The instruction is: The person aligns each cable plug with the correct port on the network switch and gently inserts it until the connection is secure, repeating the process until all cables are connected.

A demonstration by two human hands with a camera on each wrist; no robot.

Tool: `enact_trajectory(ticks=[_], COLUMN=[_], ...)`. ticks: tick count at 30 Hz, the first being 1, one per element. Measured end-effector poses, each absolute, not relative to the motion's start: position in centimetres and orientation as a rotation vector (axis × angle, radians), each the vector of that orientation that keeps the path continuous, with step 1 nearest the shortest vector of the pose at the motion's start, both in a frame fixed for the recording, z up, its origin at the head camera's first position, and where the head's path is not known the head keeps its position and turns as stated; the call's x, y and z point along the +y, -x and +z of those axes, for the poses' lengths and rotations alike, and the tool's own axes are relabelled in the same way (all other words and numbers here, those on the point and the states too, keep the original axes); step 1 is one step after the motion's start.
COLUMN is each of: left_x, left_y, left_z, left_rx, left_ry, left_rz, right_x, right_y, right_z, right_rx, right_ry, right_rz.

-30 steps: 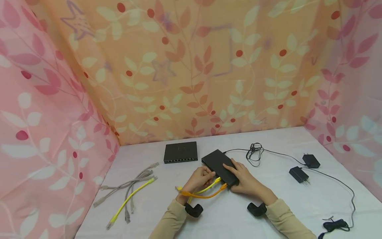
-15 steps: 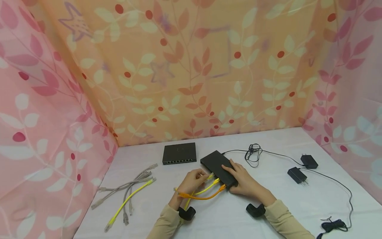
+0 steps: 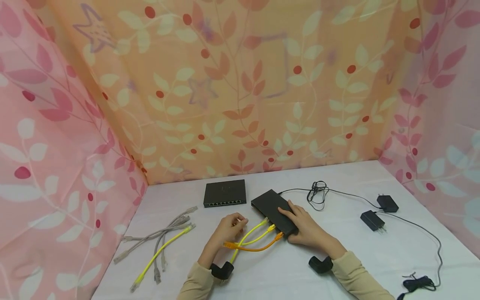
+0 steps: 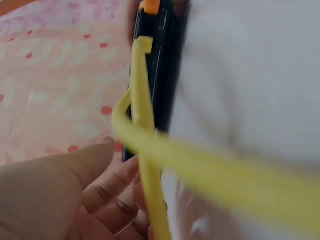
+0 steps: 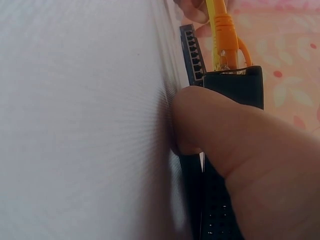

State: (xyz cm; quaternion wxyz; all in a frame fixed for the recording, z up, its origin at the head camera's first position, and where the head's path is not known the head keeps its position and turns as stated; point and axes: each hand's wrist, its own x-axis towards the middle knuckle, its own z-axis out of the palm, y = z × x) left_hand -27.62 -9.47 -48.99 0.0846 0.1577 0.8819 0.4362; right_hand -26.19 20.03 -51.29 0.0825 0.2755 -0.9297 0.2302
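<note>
My right hand grips the near right end of a black network switch, fingers over its top. In the right wrist view the thumb presses against its edge. Two yellow network cables and an orange network cable are plugged into its front ports; the orange one's other plug lies free. To the left of these, my left hand is off the cables with fingers loosely bent. In the left wrist view, a yellow cable passes blurred across the front of the hand.
A second black switch stands at the back. Several grey cables and a yellow cable lie at left. At right are two power adapters, one corded to the held switch, and a tied cord bundle.
My left hand has plugged a yellow cable into the switch, let it go and drawn back to the left. The right hand keeps its hold.
</note>
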Motion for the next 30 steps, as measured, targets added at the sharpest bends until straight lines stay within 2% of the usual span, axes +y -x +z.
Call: enact_trajectory(ticks=[30], left_x=[-17.9], left_y=[25.9], left_z=[-48.3], left_rx=[3.057], left_ry=[-0.106], left_rz=[0.992], right_x=[20.0], right_y=[26.2], right_z=[-51.6], right_rx=[-2.740], right_ry=[-0.825], right_rz=[0.678])
